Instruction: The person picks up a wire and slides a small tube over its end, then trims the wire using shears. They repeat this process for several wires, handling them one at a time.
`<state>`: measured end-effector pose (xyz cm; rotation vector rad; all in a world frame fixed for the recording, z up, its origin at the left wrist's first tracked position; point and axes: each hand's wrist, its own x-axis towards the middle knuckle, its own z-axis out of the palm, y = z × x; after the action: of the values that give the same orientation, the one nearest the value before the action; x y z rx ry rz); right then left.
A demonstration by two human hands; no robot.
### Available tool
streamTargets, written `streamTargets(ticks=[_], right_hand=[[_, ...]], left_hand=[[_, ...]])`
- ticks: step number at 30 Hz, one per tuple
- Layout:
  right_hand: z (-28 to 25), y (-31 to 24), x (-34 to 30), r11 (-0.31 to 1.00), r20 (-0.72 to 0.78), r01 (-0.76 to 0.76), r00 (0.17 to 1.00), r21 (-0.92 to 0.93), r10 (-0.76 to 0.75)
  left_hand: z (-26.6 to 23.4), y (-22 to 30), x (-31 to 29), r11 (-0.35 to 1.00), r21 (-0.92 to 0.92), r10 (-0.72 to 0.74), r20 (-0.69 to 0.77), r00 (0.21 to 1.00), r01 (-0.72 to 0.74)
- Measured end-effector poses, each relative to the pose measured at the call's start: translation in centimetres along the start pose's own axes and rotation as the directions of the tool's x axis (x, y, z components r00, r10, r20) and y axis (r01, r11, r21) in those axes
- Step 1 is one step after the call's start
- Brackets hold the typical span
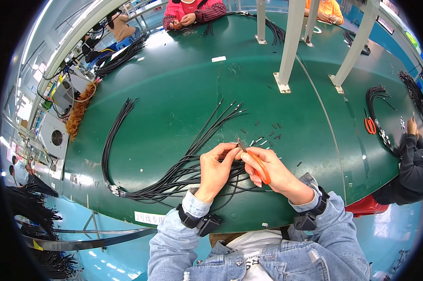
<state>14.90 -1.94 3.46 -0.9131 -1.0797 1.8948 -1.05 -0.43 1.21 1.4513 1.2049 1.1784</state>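
My left hand is closed, pinching the end of a black cable between thumb and fingertips. My right hand grips a pair of cutting pliers with orange handles, and their metal jaws meet the cable end at my left fingertips. Under both hands runs a bundle of black cables, its loose ends fanned out beyond my left hand. The bundle curves left, gathered by pale ties or labels, and bends up the table's left side. Short black cut pieces lie scattered just beyond my hands, with some small silvery bits among them.
Metal posts stand on the green table at the back right. More cable bundles lie around the edges. Red-handled pliers rest at the right, near another person's hand. Two people work across the table.
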Motion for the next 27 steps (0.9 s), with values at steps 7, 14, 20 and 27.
streamTargets(ticks=[7, 14, 20, 27], right_hand=[[-0.16, -0.32, 0.03, 0.999, -0.03, 0.0, 1.0, -0.04, -0.001], [0.08, -0.47, -0.35, 0.999, 0.071, 0.052, 0.996, -0.012, -0.051], [0.19, 0.06, -0.24, 0.999, 0.136, -0.03, 0.99, 0.023, 0.027], [0.18, 0.03, -0.02, 1.0, 0.054, -0.011, 0.998, 0.009, 0.011]], left_hand=[[-0.05, -0.74, 0.17, 1.0, 0.012, 0.001, -0.026, 1.0, -0.001], [-0.28, -0.93, 0.35, 0.998, -0.067, -0.01, -0.078, 0.997, 0.005], [-0.35, -0.52, 0.17, 0.997, -0.081, -0.018, -0.077, 0.997, 0.012], [0.11, -0.08, -0.03, 1.0, -0.006, -0.013, -0.056, 0.998, 0.012]])
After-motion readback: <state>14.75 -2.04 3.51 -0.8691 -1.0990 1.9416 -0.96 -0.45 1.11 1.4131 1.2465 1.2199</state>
